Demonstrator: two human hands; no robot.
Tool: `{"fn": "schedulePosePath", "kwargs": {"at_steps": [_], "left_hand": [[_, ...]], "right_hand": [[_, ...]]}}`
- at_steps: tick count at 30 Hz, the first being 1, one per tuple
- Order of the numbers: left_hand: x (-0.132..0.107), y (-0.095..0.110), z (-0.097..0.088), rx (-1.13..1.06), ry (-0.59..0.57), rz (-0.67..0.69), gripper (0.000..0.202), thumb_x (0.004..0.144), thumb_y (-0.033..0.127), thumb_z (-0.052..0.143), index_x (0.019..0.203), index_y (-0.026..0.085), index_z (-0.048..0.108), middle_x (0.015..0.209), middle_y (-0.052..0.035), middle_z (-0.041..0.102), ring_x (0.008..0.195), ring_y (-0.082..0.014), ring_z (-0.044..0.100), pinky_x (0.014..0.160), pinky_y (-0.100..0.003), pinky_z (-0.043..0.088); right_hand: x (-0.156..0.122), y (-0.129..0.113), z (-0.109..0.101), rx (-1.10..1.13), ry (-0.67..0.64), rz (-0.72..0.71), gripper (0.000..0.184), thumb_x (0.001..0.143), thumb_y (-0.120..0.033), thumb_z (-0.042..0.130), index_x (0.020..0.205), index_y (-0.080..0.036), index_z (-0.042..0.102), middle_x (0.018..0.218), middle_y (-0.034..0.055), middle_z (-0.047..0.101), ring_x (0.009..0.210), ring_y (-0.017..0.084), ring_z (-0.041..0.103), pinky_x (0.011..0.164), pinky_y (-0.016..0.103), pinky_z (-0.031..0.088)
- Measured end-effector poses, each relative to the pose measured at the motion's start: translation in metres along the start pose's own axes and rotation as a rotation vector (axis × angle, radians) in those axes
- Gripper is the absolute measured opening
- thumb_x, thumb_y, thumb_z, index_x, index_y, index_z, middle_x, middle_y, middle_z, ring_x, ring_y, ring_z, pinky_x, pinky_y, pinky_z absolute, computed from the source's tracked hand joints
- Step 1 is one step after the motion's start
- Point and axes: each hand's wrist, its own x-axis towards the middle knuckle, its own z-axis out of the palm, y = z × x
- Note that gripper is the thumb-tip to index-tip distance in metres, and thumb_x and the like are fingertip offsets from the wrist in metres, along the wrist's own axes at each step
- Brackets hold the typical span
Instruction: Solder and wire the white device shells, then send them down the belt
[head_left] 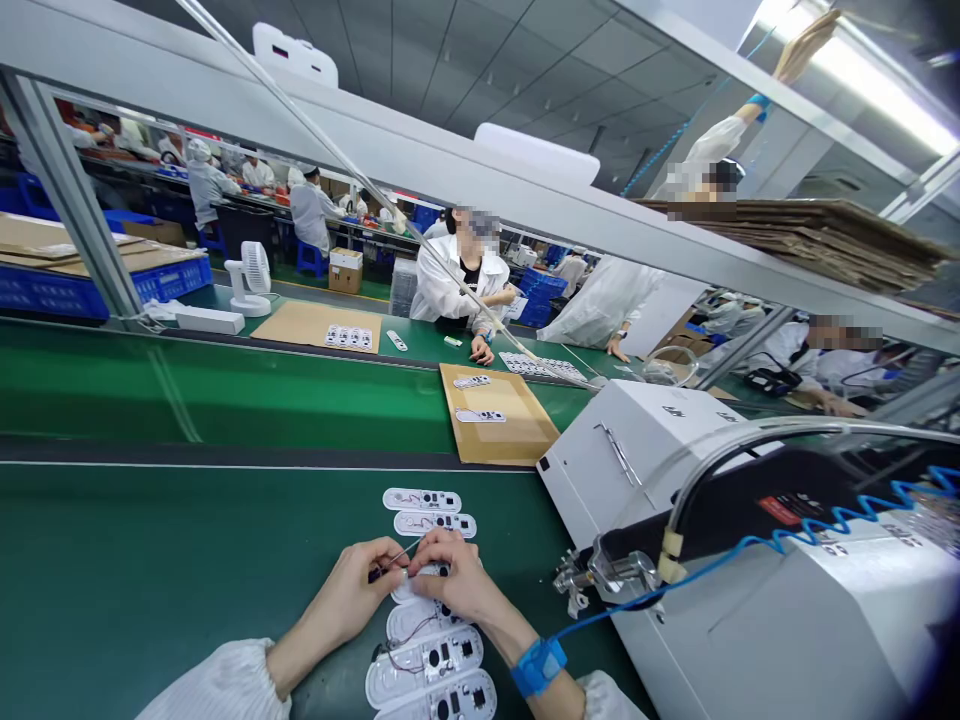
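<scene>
L hand grips thin tool, R hand on white board.

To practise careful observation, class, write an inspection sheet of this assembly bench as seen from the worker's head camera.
surface: green bench mat, with a green conveyor belt beyond it
job's things: white plastic panels in a row, with thin wires and small dark components
clutter: cardboard sheet on the belt, carrying two white panels
grippers: left hand pinches a thin metal tool; right hand rests on a panel
cables: blue coiled cord runs from a blue wrist strap toward a white machine
surroundings: co-worker in a white coat across the belt; stacked cardboard on an overhead shelf
</scene>
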Motion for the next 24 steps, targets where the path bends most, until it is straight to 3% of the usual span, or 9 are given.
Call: {"fn": "schedulePosePath", "kwargs": {"at_steps": [6, 13, 24], "left_hand": [[-0.002, 0.007, 0.008, 0.052, 0.035, -0.096, 0.016, 0.089, 0.020, 0.056, 0.083, 0.019, 0.071, 0.078, -0.0002, 0.072, 0.075, -0.0186, 0.065, 0.068, -0.026, 0.044], [0.001, 0.011, 0.017, 0.210, 0.067, -0.209, 0.013, 0.089, 0.017, 0.062, 0.085, 0.023, 0.073, 0.094, -0.0019, 0.071, 0.092, -0.0224, 0.065, 0.069, -0.027, 0.037], [0.004, 0.017, 0.019, 0.301, 0.081, -0.246, 0.012, 0.091, 0.014, 0.061, 0.089, 0.024, 0.068, 0.092, 0.0023, 0.070, 0.088, -0.0178, 0.064, 0.067, -0.025, 0.034]], "right_hand": [[-0.003, -0.004, 0.002, -0.066, 0.002, 0.026, 0.019, 0.094, -0.036, 0.071, 0.095, -0.017, 0.069, 0.110, 0.0051, 0.069, 0.112, 0.026, 0.063, 0.102, 0.053, 0.048], [-0.007, -0.001, 0.005, -0.120, 0.036, 0.022, 0.018, 0.096, -0.035, 0.069, 0.095, -0.017, 0.068, 0.109, 0.0049, 0.069, 0.109, 0.024, 0.064, 0.100, 0.051, 0.050], [-0.009, -0.002, 0.007, -0.172, 0.093, -0.003, 0.016, 0.098, -0.032, 0.067, 0.095, -0.017, 0.068, 0.105, 0.0039, 0.069, 0.103, 0.023, 0.066, 0.096, 0.048, 0.053]]}}
